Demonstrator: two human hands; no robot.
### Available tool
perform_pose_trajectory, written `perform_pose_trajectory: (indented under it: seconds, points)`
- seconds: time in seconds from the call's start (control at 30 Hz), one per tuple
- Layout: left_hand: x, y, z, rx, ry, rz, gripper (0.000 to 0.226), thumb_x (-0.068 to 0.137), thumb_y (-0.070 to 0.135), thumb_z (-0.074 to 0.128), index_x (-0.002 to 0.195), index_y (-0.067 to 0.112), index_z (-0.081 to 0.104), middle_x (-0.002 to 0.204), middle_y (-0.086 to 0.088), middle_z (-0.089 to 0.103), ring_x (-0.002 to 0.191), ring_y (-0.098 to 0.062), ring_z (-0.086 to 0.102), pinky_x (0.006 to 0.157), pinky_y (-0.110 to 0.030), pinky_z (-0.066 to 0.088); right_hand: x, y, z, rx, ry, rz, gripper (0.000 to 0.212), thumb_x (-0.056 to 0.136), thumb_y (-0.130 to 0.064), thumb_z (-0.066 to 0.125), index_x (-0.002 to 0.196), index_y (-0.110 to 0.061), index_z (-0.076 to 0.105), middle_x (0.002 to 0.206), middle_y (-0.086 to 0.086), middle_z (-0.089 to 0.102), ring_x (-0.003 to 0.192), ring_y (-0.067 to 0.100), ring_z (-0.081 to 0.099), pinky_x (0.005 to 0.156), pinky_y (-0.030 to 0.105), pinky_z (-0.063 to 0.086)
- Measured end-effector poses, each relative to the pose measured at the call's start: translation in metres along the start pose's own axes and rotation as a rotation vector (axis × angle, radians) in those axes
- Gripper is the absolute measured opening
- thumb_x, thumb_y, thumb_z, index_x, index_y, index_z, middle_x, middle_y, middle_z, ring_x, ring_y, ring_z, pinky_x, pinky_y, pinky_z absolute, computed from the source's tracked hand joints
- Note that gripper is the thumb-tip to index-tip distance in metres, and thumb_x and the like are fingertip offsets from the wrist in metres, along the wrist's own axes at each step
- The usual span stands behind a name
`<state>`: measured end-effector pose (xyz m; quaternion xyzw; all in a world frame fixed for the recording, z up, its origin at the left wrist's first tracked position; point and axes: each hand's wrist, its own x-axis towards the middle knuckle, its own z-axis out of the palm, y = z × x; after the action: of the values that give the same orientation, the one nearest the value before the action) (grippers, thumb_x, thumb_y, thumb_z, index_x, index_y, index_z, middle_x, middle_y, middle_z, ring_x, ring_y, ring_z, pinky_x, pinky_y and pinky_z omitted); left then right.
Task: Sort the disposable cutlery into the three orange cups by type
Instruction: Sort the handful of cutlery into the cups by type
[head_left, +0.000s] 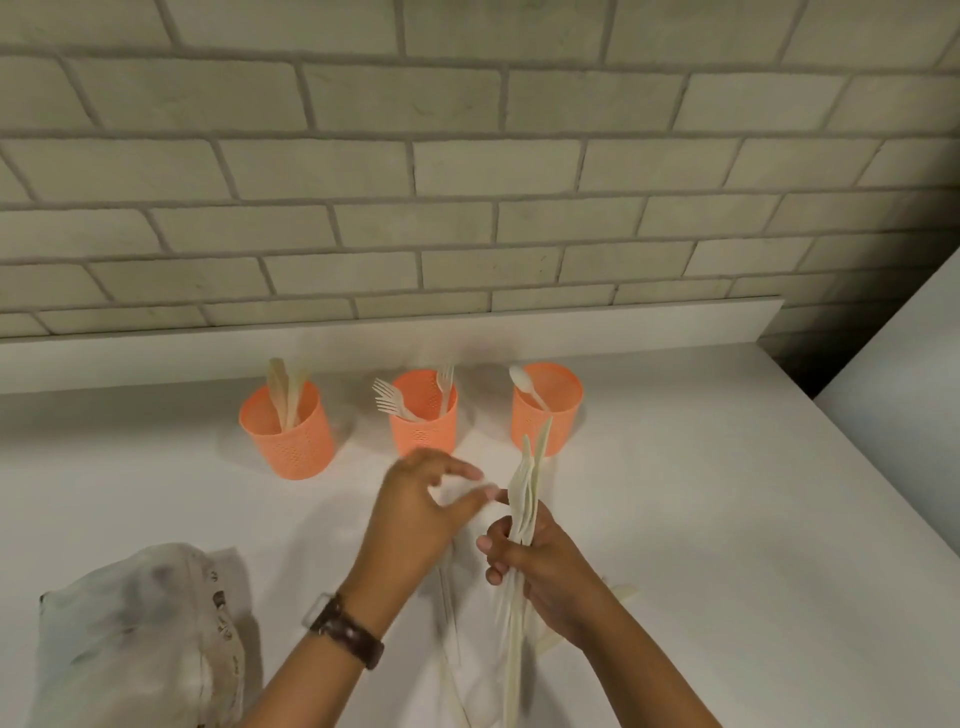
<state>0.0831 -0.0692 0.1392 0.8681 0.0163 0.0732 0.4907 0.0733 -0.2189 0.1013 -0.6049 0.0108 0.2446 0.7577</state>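
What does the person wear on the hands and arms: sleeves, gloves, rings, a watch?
Both forearms are bare; no sleeves show. The left hand has a wristwatch at its wrist, with a dark brown strap that looks like leather and a pale case. The right hand shows no ring, band or glove.

Cream cutlery bundle (522, 493) upright, near cups (423, 431)

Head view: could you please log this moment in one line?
right hand: grips cutlery bundle | left hand: beside bundle | left cup: knives | middle cup: forks | right cup: spoon
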Motion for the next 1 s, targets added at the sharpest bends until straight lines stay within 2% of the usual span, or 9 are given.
perform_pose_trajectory:
  seconds: [0.07, 0.2, 0.3, 0.4, 0.47, 0.57, 0.67, 0.83, 1.0]
  points:
    - [-0.019, 0.005, 0.008, -0.029, -0.113, -0.068, 0.015, 0.065, 0.037, 0.08, 0.074, 0.037, 0.067, 0.086, 0.014, 0.06, 0.08, 0.006, 0.049, 0.067, -0.006, 0.035, 0.0, 0.001, 0.001, -0.02, -0.017, -0.002, 0.061, 0.068, -0.002, 0.058, 0.125, -0.013, 0.041, 0.071, 0.0, 0.052, 0.058, 0.009, 0.052, 0.058, 0.025, 0.046]
    - [-0.031, 0.001, 0.018, -0.082, -0.062, -0.129, 0.01, 0.07, 0.036, 0.077, 0.074, 0.031, 0.069, 0.08, 0.014, 0.065, 0.075, 0.008, 0.053, 0.065, -0.003, 0.036, -0.003, 0.001, 0.007, -0.062, -0.064, 0.002, 0.062, 0.069, -0.001, 0.053, 0.127, -0.017, 0.041, 0.084, -0.002, 0.059, 0.068, 0.013, 0.051, 0.061, 0.026, 0.044]
    - [-0.029, -0.003, 0.015, -0.174, -0.06, -0.206, 0.008, 0.073, 0.034, 0.075, 0.071, 0.027, 0.072, 0.069, 0.01, 0.069, 0.06, -0.002, 0.049, 0.057, -0.006, 0.038, -0.008, 0.0, 0.007, -0.068, -0.077, -0.023, 0.038, 0.087, -0.002, 0.053, 0.121, -0.019, 0.049, 0.099, -0.003, 0.067, 0.071, 0.015, 0.052, 0.066, 0.027, 0.045]
    - [-0.026, -0.006, 0.012, -0.22, -0.06, -0.23, 0.008, 0.073, 0.032, 0.075, 0.069, 0.025, 0.074, 0.065, 0.008, 0.07, 0.06, -0.009, 0.052, 0.056, -0.007, 0.039, -0.013, -0.002, 0.007, -0.117, -0.079, -0.045, 0.023, 0.099, -0.012, 0.044, 0.118, -0.025, 0.05, 0.087, -0.003, 0.061, 0.065, 0.012, 0.051, 0.072, 0.028, 0.044]
    - [-0.024, -0.005, 0.01, -0.241, -0.086, -0.248, 0.008, 0.073, 0.029, 0.076, 0.07, 0.022, 0.072, 0.067, 0.001, 0.071, 0.06, -0.01, 0.06, 0.06, -0.01, 0.045, -0.014, -0.004, 0.011, -0.177, -0.051, -0.077, 0.026, 0.102, -0.012, 0.038, 0.121, -0.026, 0.049, 0.084, -0.003, 0.059, 0.063, 0.01, 0.05, 0.07, 0.026, 0.045]
    - [-0.022, -0.006, 0.007, -0.335, -0.164, -0.274, 0.016, 0.07, 0.023, 0.08, 0.077, 0.013, 0.07, 0.064, -0.01, 0.069, 0.055, -0.02, 0.065, 0.07, -0.028, 0.055, -0.016, -0.006, 0.016, -0.23, -0.037, -0.117, 0.024, 0.102, -0.013, 0.036, 0.12, -0.021, 0.05, 0.085, 0.006, 0.055, 0.059, 0.011, 0.049, 0.066, 0.027, 0.047]
    - [-0.02, -0.008, 0.004, -0.386, -0.072, -0.301, 0.017, 0.066, 0.015, 0.082, 0.076, 0.012, 0.07, 0.058, -0.003, 0.068, 0.053, -0.014, 0.062, 0.064, -0.02, 0.052, -0.018, -0.007, 0.019, -0.239, -0.031, -0.141, 0.024, 0.102, -0.022, 0.038, 0.12, -0.014, 0.051, 0.083, 0.006, 0.06, 0.056, 0.016, 0.054, 0.069, 0.028, 0.052]
    - [-0.015, -0.01, 0.0, -0.452, 0.03, -0.301, 0.013, 0.066, 0.007, 0.081, 0.071, 0.014, 0.071, 0.067, 0.0, 0.072, 0.064, -0.009, 0.067, 0.062, -0.012, 0.051, -0.019, -0.008, 0.018, -0.108, -0.065, -0.126, 0.026, 0.101, -0.019, 0.038, 0.123, -0.012, 0.049, 0.086, 0.006, 0.07, 0.068, 0.026, 0.067, 0.074, 0.045, 0.057]
    - [0.003, -0.004, -0.02, -0.528, 0.187, -0.267, 0.02, 0.068, -0.004, 0.075, 0.08, 0.008, 0.064, 0.073, -0.006, 0.067, 0.061, -0.007, 0.064, 0.063, -0.014, 0.052, -0.015, -0.003, 0.009, -0.022, 0.036, -0.094, 0.022, 0.102, -0.013, 0.034, 0.12, -0.007, 0.046, 0.089, 0.009, 0.069, 0.072, 0.025, 0.068, 0.067, 0.037, 0.058]
